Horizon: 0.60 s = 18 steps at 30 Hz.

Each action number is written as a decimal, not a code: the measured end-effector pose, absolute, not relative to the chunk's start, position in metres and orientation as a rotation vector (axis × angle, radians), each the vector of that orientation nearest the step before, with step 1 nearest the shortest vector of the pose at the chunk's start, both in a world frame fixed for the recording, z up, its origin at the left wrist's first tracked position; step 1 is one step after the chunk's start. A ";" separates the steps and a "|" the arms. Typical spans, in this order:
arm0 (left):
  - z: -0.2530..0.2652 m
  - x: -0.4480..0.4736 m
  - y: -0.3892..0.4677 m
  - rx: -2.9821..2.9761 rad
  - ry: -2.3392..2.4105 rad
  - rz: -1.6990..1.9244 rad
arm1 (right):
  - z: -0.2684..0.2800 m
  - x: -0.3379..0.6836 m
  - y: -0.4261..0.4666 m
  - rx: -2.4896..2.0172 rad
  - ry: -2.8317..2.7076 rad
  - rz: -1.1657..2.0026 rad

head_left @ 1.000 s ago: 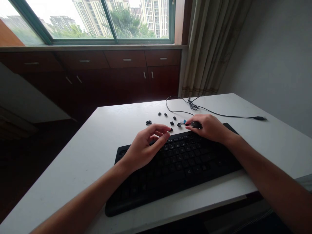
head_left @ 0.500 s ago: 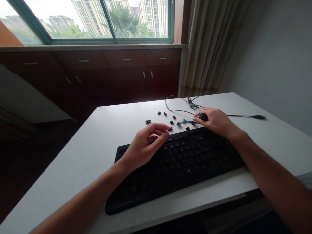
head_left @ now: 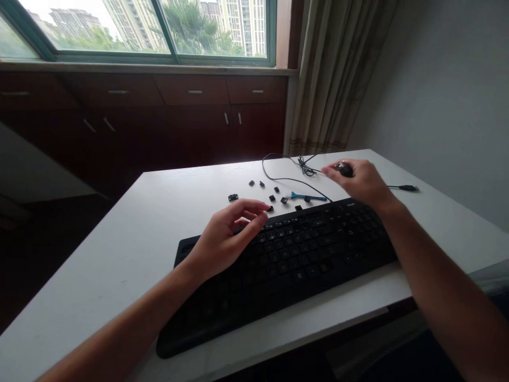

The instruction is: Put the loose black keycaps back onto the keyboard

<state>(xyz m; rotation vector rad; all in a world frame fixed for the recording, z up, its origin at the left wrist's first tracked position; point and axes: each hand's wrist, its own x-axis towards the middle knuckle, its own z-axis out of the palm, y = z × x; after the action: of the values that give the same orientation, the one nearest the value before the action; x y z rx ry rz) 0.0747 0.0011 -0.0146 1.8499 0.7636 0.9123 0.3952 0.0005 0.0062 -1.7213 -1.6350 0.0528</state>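
Note:
A black keyboard (head_left: 278,265) lies at a slant on the white table, with gaps in its keys. My left hand (head_left: 228,233) rests over its upper left part, fingers loosely curved and thumb apart. Right at its fingertips is a small black keycap (head_left: 271,208); I cannot make out firm contact. Above the keyboard's far right edge, my right hand (head_left: 360,180) is closed around a glossy, rounded black object (head_left: 344,168), mostly hidden by the fingers. A blue-handled brush (head_left: 308,196) lies behind the keyboard, with a keycap (head_left: 307,199) beside it.
Several loose keycaps (head_left: 284,200) are scattered behind the keyboard, and a longer black piece (head_left: 233,197) lies to their left. A thin black cable (head_left: 270,175) loops across the table to a tied bundle (head_left: 305,167). Its plug (head_left: 409,188) lies on the right.
My right hand has lifted up and away from the brush with the black object in it, uncovering the brush handle. My left hand stays in place over the keyboard. The view has shifted slightly.

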 end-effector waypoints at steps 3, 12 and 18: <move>-0.014 0.075 0.001 1.845 0.774 0.902 | 0.014 0.408 0.000 -1.629 -1.409 -0.045; -0.016 0.074 0.002 1.835 0.774 0.898 | 0.003 0.381 -0.002 -1.577 -1.716 -0.061; -0.015 0.074 0.002 1.852 0.772 0.889 | 0.000 0.357 0.003 -1.619 -2.091 0.228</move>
<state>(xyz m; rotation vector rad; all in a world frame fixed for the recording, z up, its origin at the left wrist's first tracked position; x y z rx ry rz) 0.0740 0.0019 -0.0147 1.8520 0.7720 0.8892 0.3568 0.0032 -0.0005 -1.6194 -2.0906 0.2282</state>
